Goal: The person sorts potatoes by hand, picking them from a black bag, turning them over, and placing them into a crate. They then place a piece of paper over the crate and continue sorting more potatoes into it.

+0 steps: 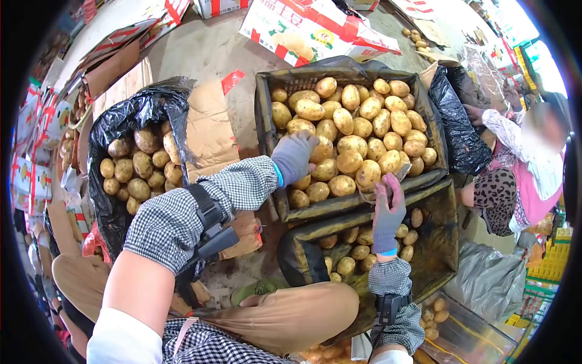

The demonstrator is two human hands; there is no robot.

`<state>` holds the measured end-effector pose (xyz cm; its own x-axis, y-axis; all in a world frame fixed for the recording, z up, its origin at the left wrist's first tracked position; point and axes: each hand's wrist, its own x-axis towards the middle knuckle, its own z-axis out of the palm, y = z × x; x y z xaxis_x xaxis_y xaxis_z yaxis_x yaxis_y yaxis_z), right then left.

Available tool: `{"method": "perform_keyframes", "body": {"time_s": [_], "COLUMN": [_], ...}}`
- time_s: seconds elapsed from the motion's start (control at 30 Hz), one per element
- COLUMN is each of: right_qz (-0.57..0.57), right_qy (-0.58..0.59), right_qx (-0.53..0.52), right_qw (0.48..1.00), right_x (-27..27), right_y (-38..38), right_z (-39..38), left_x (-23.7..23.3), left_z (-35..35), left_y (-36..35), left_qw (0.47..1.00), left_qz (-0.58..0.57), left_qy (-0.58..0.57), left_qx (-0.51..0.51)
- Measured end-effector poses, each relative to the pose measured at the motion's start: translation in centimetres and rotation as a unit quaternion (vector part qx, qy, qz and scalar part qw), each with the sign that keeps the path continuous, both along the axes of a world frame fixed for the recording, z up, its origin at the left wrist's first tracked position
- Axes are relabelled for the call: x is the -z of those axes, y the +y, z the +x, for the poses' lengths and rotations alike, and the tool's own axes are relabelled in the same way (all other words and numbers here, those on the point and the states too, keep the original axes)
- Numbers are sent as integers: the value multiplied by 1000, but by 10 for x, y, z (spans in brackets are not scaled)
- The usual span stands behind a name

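Observation:
A dark-lined crate (pixel 443 136) full of yellow-brown potatoes (pixel 350 162) stands before me. My left hand (pixel 294 159), in a grey glove, reaches over its left side, with fingers and thumb closing around a potato (pixel 322 148). At the near edge is my right hand (pixel 388 213), gloved with bare fingertips. Its fingers pinch a thin, grey, blade-like piece (pixel 402 172); the part within the fingers is hidden. Below that hand a second dark-lined crate (pixel 439 255) holds fewer potatoes (pixel 346 266).
To the left, a carton lined with black plastic (pixel 108 209) holds larger potatoes. Flattened cardboard (pixel 212 124) lies beside it. A red-and-white box (pixel 315 33) stands beyond the full crate. Another person (pixel 515 164) sits at the right, near black plastic (pixel 459 130).

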<state>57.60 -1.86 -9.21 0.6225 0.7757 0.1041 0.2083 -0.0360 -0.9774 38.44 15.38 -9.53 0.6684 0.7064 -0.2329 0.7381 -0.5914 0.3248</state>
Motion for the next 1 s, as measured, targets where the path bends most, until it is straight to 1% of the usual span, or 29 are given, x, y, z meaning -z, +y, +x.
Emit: {"method": "perform_keyframes", "body": {"time_s": [0.03,0.1,0.13,0.17,0.2,0.23,0.27,0.3,0.33,0.37,0.4,0.43,0.5,0.53,0.57,0.63,0.7,0.77,0.8,0.83,0.87,0.9,0.93,0.97,1.0], "right_qz": [0,-3,-4,-26,-49,-50,-79,-109,-110,-155,-199,-197,-141,-83,-78,-20,-3,13,12,-11,-34,-37,-38,-39,-42], "right_qy": [-1,-41,-43,-158,-270,-270,-319,-364,-361,-400,-439,-441,-307,-260,-257,-113,-140,-195,-197,-237,-277,-279,-333,-386,-389], "right_qx": [1,9,9,-19,-44,-41,-80,-120,-120,-136,-150,-149,-123,-155,-155,-136,-63,-33,-34,-32,-30,-32,-26,-18,-18], "right_qw": [1000,999,999,987,961,961,941,917,918,893,863,863,933,949,951,984,988,980,980,971,960,959,942,921,920], "right_x": [6,12,11,11,8,2,-3,-5,2,15,23,27,33,28,29,31,24,22,24,28,32,38,46,55,57], "right_y": [1,7,11,16,23,32,41,48,54,63,72,80,94,101,106,115,108,92,82,71,61,52,45,42,44], "right_z": [4,12,14,14,13,9,4,0,-1,1,3,1,-7,-12,-13,-20,-11,0,6,11,16,20,25,30,32], "left_x": [5,18,21,25,13,8,9,14,22,28,38,43,50,41,33,20,4,-6,-8,1,15,25,13,18,20], "left_z": [2,8,14,24,35,44,49,51,53,56,61,62,55,45,31,0,-27,-44,-44,-40,-31,-21,-7,9,18], "left_y": [1,4,6,11,15,18,18,13,9,6,5,6,12,17,24,40,66,89,100,110,115,116,112,109,110], "left_qw": [1000,988,987,986,993,994,985,985,982,978,988,988,996,996,996,989,987,981,987,987,984,978,990,995,996], "left_qz": [0,105,117,118,67,14,24,21,56,96,105,107,72,18,23,90,154,183,149,147,155,161,104,87,68], "left_qy": [-1,-45,-22,-23,27,78,110,112,126,138,78,77,-37,-84,-80,-114,-37,-63,-47,-49,-86,-122,-58,-25,-11], "left_qx": [1,104,111,112,94,76,130,133,129,124,76,76,34,10,9,-18,-32,-30,-24,-26,13,51,70,46,48]}}
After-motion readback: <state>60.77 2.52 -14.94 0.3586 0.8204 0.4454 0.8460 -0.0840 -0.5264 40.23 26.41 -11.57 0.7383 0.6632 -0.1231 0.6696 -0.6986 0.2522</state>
